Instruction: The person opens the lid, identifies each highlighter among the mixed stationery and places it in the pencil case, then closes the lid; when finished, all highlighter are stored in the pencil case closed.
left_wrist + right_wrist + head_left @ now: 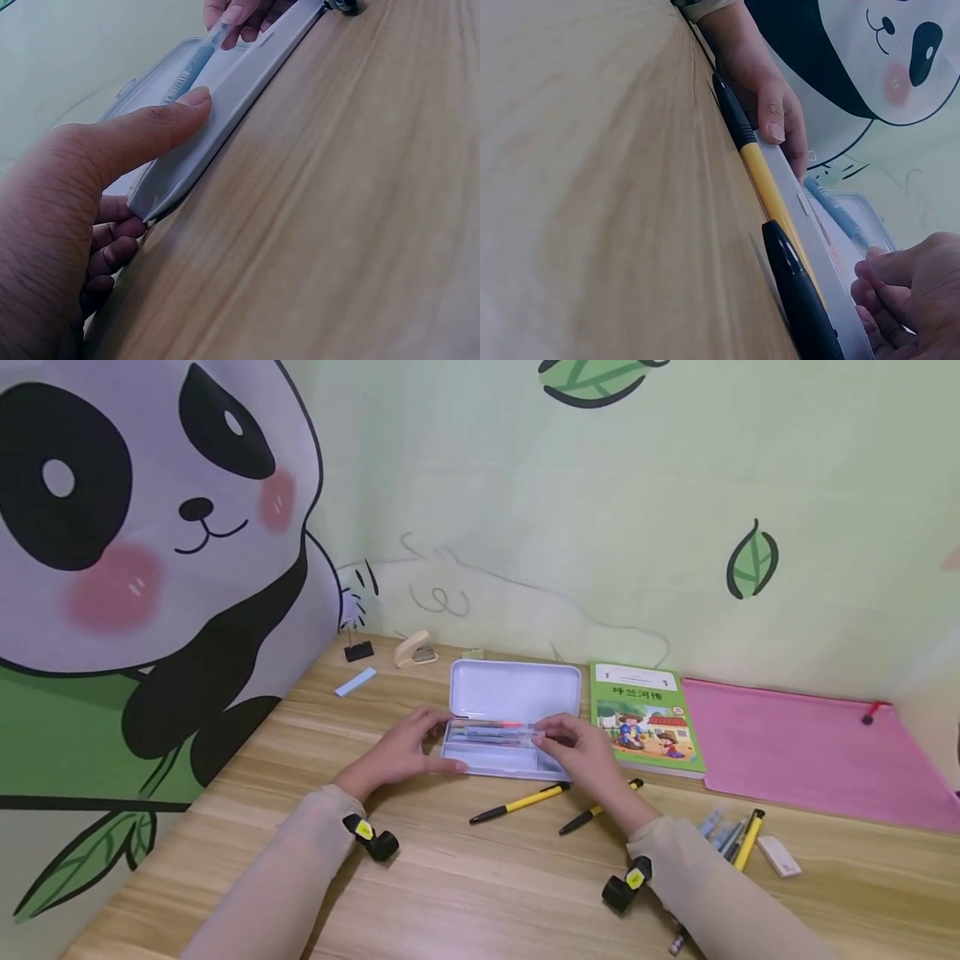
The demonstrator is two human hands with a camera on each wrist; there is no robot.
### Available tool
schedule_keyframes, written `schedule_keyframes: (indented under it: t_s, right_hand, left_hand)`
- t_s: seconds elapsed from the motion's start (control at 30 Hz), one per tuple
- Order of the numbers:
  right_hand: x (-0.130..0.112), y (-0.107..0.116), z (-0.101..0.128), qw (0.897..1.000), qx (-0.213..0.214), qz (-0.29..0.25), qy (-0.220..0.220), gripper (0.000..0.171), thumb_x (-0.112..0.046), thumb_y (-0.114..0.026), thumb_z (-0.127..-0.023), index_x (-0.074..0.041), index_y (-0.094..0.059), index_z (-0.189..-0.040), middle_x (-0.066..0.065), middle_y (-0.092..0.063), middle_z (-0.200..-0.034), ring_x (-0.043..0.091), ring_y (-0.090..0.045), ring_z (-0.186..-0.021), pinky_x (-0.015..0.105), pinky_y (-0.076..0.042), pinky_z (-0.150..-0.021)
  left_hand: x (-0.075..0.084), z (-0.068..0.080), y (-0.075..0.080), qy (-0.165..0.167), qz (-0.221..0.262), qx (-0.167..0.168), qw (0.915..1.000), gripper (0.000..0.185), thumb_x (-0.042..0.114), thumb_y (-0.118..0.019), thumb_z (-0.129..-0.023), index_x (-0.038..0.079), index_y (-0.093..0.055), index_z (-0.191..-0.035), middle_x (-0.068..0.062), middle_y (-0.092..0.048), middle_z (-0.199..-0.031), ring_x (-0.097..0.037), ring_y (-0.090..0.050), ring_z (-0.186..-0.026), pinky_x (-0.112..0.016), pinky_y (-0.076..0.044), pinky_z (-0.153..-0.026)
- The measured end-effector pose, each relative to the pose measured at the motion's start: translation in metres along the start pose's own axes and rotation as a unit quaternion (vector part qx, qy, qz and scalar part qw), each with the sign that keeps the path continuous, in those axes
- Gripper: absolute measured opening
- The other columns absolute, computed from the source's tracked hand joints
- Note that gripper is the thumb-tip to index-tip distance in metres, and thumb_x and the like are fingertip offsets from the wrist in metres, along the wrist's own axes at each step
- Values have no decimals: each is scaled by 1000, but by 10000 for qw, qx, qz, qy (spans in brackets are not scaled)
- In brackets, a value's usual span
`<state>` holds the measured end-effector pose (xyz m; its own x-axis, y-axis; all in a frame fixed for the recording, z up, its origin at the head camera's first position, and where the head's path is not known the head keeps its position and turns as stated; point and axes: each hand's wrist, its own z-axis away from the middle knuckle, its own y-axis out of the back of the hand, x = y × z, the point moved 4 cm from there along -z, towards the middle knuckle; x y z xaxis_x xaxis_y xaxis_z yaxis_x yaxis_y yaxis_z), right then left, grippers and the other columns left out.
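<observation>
Wooden desk point(480, 893) against a panda wall point(150, 527). Pink folder point(810, 752) lying flat at far right, green book point(647, 718) beside it. White pencil case point(504, 727) at centre, lid propped open towards the wall, tray facing up, probably so pens can go in flat. Left hand point(401, 752) clasped on the tray's left end, thumb point(161, 124) pressed along the front wall, other fingers curled round the end, seemingly to stop the case from sliding. Right hand point(581, 752) at the tray's right end, fingertips point(874, 259) pinching a clear pen point(491, 727) held lengthwise just over the tray, in line with its long side. Two yellow pens point(521, 802) loose on the desk in front of the case, close to the right hand. More pens point(738, 837) and an eraser point(778, 856) farther right. Stapler point(415, 650), black clip point(358, 651) and blue slip point(356, 682) near the wall, well apart from both hands.
</observation>
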<state>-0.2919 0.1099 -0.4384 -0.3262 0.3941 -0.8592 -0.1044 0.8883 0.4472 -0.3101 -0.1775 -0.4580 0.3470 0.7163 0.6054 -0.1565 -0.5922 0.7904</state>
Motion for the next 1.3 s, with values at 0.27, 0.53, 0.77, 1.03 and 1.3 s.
schedule_keyframes:
  t_s: [0.27,0.53,0.77,1.03,1.3]
  right_hand:
    - [-2,-2,1,9995,-136,301,13,17,-18,-69,-96,-10,-72,-111,4,-74,-106,21,-67,-100,43,-53,-92]
    - [-4,-5,2,9982,-166,576,90,17,-11,-67,-97,-9,-72,-112,5,-74,-106,22,-68,-100,43,-54,-90]
    - [-2,-4,1,9983,-139,574,11,17,-12,-69,-96,-11,-73,-113,5,-75,-108,23,-69,-105,44,-53,-94]
    - [-3,-3,1,9945,-153,958,388,19,-17,-72,-95,-11,-74,-113,2,-76,-104,22,-71,-100,43,-55,-90]
    - [-4,-8,-1,9907,-125,1224,580,18,-18,-73,-94,-11,-76,-110,1,-76,-99,21,-70,-96,42,-55,-86]
  left_hand:
    - [0,2,0,-13,-42,-41,10000,91,66,-81,-71,25,-51,-146,-1,-51,-134,-22,-50,-120,-49,-40,-107]
    - [-2,2,-2,33,-24,-42,10000,93,69,-80,-70,25,-51,-146,0,-51,-134,-22,-50,-120,-49,-40,-107]
    - [-2,3,-2,72,0,-55,10000,93,69,-80,-70,25,-50,-146,0,-51,-132,-21,-50,-116,-47,-42,-105]
    - [1,1,0,39,-53,-68,10000,92,67,-81,-71,23,-50,-146,-1,-51,-133,-22,-50,-117,-47,-42,-105]
    - [1,0,1,-21,-73,-39,10000,94,66,-82,-70,20,-51,-146,-2,-52,-131,-22,-51,-116,-46,-43,-104]
